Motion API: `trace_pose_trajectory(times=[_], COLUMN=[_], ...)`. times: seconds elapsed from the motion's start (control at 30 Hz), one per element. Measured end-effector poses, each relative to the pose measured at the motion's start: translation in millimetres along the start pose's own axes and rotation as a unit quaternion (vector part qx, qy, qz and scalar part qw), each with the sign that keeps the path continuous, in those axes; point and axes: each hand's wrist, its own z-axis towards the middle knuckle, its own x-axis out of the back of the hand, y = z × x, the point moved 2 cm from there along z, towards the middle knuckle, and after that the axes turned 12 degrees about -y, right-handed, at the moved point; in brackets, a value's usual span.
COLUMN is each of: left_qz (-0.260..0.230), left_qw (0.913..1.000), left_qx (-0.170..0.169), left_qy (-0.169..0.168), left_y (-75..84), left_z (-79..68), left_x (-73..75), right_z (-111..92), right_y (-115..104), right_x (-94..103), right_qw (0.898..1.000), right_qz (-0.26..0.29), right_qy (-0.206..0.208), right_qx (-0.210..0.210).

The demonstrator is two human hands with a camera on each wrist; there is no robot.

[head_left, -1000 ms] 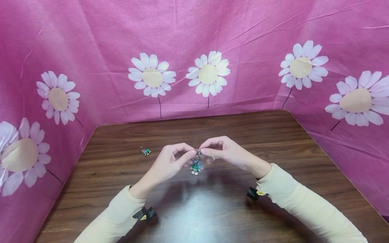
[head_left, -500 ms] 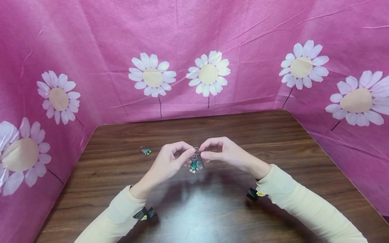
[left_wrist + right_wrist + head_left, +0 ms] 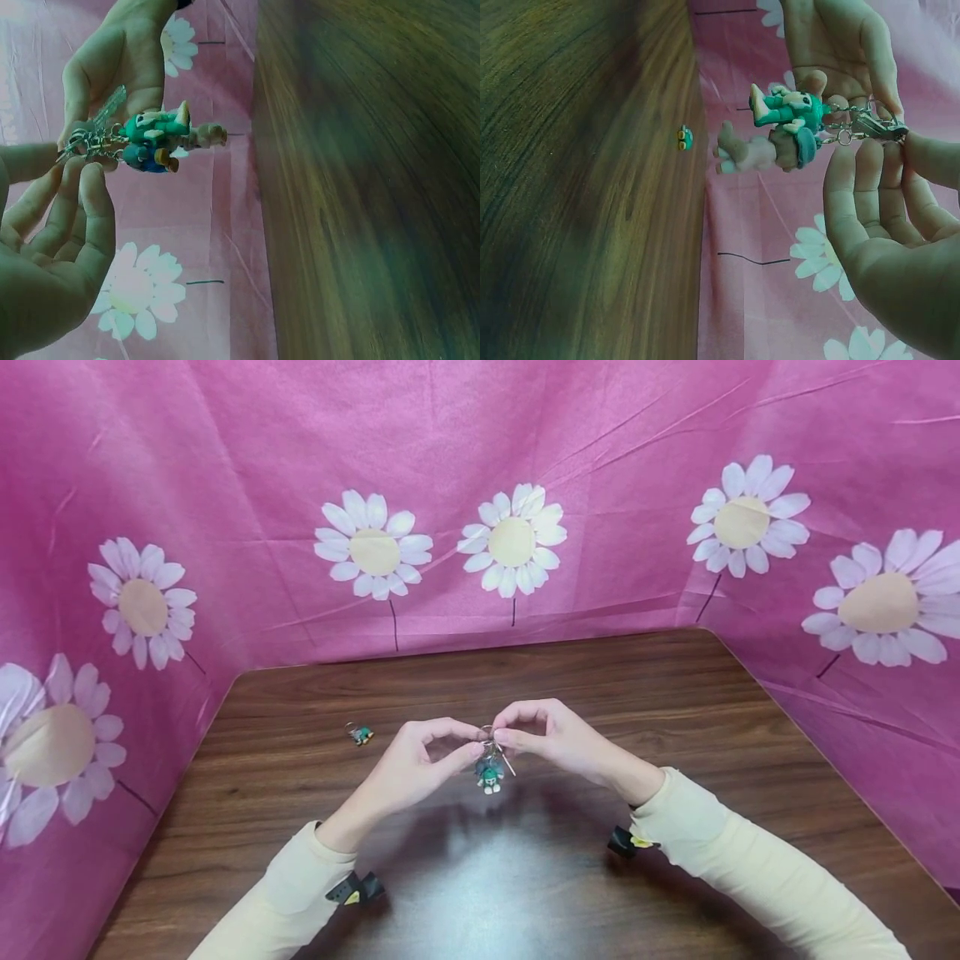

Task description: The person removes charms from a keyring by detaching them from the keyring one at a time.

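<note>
Between my two hands, above the table, hangs a keychain (image 3: 491, 778) with several small figurine charms. One charm is a green figurine (image 3: 784, 109); behind it hangs a pale figurine with a blue cap (image 3: 802, 146). A blue charm (image 3: 142, 157) also shows in the left wrist view. My left hand (image 3: 401, 768) pinches the keychain's metal ring (image 3: 487, 729) from the left, thumb against fingertips. From the other side my right hand (image 3: 562, 739) pinches at the ring. A thin key-like metal strip (image 3: 508, 762) slants down below the right fingertips. The fingertips partly hide the ring.
A second small keychain with a green and yellow charm (image 3: 362, 735) lies on the brown wood-grain table (image 3: 285, 793), left of my hands. A pink cloth with daisies (image 3: 442, 460) hangs around the back and sides.
The charms swing slightly left, then back right. The thin metal strip now slants out below the right fingers. My left fingertips have shifted slightly on the ring; the other keychain lies still.
</note>
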Motion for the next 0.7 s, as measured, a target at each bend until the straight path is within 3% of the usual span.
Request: trace_pose_trajectory(times=[0.1, 0.23, 0.43, 0.7], left_qz=[0.034, 0.014, 0.050, 0.055], left_qw=[0.9990, 0.9983, 0.9983, 0.9980], left_qx=[-0.021, -0.031, -0.020, -0.023], left_qy=[-0.021, -0.046, -0.024, -0.022], left_y=[-3.9, -8.7, -11.4, -10.2], left_z=[-1.3, -1.5, 1.7, 2.2], left_x=[1.1, -0.2, -3.0, -5.4], right_z=[0, 0, 0, 0], right_y=[0, 0, 0, 1], right_x=[-0.2, 0.1, 0.0, 0.2], right_qw=[1.000, 1.000, 1.000, 1.000], right_qz=[0.003, 0.004, 0.010, 0.001], right_qy=[-0.002, -0.005, -0.008, 0.007], right_qx=[0.002, 0.012, 0.022, 0.021])
